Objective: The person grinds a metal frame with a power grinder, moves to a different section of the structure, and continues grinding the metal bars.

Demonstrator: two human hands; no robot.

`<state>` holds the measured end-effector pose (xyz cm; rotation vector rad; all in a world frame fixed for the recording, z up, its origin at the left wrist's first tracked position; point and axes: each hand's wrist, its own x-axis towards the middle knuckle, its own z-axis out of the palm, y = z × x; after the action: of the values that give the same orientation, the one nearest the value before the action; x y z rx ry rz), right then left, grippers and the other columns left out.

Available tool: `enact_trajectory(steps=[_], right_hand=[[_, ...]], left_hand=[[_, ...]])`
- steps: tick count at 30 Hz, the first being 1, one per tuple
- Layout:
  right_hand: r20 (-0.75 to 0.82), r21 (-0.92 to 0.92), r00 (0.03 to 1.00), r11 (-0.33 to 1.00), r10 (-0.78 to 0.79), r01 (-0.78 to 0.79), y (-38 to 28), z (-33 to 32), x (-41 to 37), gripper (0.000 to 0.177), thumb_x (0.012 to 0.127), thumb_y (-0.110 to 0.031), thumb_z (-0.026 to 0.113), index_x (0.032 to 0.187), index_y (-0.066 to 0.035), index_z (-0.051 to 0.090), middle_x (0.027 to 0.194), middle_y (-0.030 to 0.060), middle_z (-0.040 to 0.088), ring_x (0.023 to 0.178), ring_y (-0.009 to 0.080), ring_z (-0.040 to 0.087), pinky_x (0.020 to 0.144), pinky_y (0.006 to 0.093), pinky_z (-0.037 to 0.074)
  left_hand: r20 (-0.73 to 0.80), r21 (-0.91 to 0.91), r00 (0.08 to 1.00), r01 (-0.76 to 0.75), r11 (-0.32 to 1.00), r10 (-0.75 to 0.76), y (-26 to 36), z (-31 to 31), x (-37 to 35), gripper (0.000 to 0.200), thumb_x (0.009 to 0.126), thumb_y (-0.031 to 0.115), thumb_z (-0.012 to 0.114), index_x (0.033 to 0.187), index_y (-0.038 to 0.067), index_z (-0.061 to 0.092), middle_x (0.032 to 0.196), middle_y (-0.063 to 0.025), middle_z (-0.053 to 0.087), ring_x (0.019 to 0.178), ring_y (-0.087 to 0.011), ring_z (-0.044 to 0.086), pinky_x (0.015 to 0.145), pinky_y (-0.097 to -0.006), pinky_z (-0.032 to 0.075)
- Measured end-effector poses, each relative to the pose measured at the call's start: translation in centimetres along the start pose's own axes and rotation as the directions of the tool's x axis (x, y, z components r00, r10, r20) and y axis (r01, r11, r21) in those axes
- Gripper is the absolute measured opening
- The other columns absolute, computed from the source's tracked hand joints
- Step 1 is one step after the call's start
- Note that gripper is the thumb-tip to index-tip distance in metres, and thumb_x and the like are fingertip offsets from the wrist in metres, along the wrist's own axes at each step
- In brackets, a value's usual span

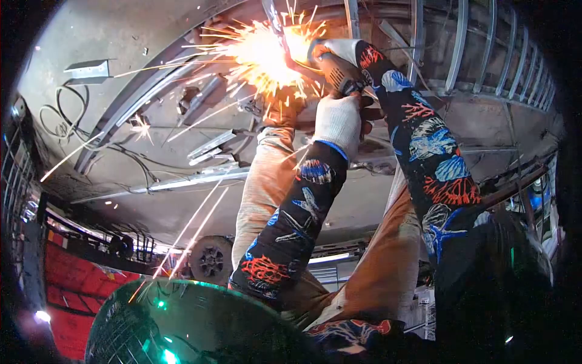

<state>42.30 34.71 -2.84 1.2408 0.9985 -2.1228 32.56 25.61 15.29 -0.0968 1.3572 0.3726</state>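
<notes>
Both arms wear black sleeves with coral and shell prints, and white knit gloves cover my hands. My left hand (338,123) is closed around the rear of a dark power tool with a vented housing, which looks like an angle grinder (341,75). Higher up, my right hand (339,50) grips the same tool; its fingers are partly hidden. A white-orange burst of sparks (267,54) sprays out to the left of the tool. Glare hides the contact point and the tool's front end. A thin metal bar (276,24) crosses the glare.
Curved metal ribs (461,45) line the upper right. Long metal strips (157,182), loose metal pieces (212,145) and cables (73,121) lie on the grey surface. Brown trouser legs (267,188) stand behind my arms. A dark green curved shield (200,327) fills the lower left, near a wheel (211,258).
</notes>
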Motion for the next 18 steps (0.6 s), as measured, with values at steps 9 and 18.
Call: enact_trajectory(steps=[9, 18], right_hand=[[-0.052, -0.035, 0.985, 0.986, -0.165, 0.163, 3.4, 0.8, 1.5, 0.026, 0.092, -0.028, 0.052, 0.103, -0.01, 0.068, 0.094, 0.0029, 0.068, 0.078, 0.0136, 0.06, 0.074, 0.0309, 0.049], [-0.178, 0.115, 0.977, 0.988, 0.121, -0.101, 0.1, 1.9, -1.5, 0.042, 0.089, -0.045, 0.056, 0.102, -0.007, 0.067, 0.087, 0.0084, 0.069, 0.072, 0.0162, 0.061, 0.07, 0.032, 0.048]], left_hand=[[0.002, -0.316, 0.995, 0.1, 0.944, -0.104, 1.2, 0.2, -0.9, 0.018, 0.096, 0.012, 0.051, 0.103, -0.003, 0.059, 0.086, -0.0131, 0.069, 0.07, -0.0261, 0.072, 0.04, -0.0291, 0.044], [-0.013, -0.287, 0.99, 0.128, 0.949, -0.138, 1.5, 0.1, -1.7, 0.023, 0.096, 0.013, 0.051, 0.112, -0.002, 0.054, 0.094, -0.0154, 0.07, 0.074, -0.0289, 0.071, 0.047, -0.0329, 0.048]])
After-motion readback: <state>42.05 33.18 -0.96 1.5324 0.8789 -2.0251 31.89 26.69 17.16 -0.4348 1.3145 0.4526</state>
